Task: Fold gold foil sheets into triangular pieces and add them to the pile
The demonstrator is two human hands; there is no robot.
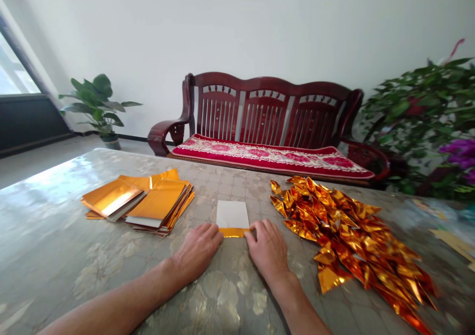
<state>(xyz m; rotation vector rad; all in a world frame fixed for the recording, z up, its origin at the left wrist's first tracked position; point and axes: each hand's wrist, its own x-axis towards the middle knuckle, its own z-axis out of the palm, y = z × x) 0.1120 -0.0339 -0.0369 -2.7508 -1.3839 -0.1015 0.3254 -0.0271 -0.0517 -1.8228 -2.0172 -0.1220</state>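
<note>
A small sheet of foil paper (232, 214) lies on the table with its white side up. Its near edge is folded over, showing a narrow gold strip. At the left end of that strip, my left hand (199, 250) grips the fold with its fingers closed. My right hand (267, 247) pinches the right end between thumb and fingers. To the left sits a stack of flat gold foil sheets (158, 201), some with white undersides showing. A heap of folded gold foil pieces (349, 231) spreads out on the right.
The table (122, 270) has a patterned, glossy cover. Behind it stands a dark red wooden bench (269, 105) with a red floral runner (256, 152). A potted plant (100, 105) is at the left, leafy plants (423, 105) at the right. Clear plastic (426, 216) lies near the right edge.
</note>
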